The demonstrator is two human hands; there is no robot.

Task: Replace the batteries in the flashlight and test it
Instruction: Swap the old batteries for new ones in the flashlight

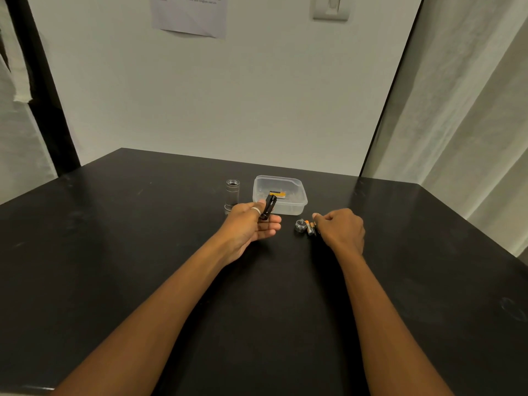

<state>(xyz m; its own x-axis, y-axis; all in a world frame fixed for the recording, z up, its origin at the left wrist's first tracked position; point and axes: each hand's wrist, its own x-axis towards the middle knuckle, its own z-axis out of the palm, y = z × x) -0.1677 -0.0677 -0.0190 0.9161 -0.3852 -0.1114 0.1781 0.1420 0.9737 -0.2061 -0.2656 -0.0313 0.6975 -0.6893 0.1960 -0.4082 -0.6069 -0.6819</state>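
My left hand [251, 224] grips a black battery holder [268, 207], tilted up in front of the box. The silver flashlight body [232, 194] stands upright on the black table [143, 238], left of that hand. The flashlight's silver end cap [300, 225] lies on the table, with loose orange-and-black batteries [311, 227] right beside it. My right hand [340, 228] rests with curled fingers over those batteries, its fingertips touching them. Whether it grips one I cannot tell.
A clear plastic box [281, 207] holding orange-and-black batteries [277, 193] stands behind my left hand. A white wall rises at the table's far edge. A curtain hangs at the right.
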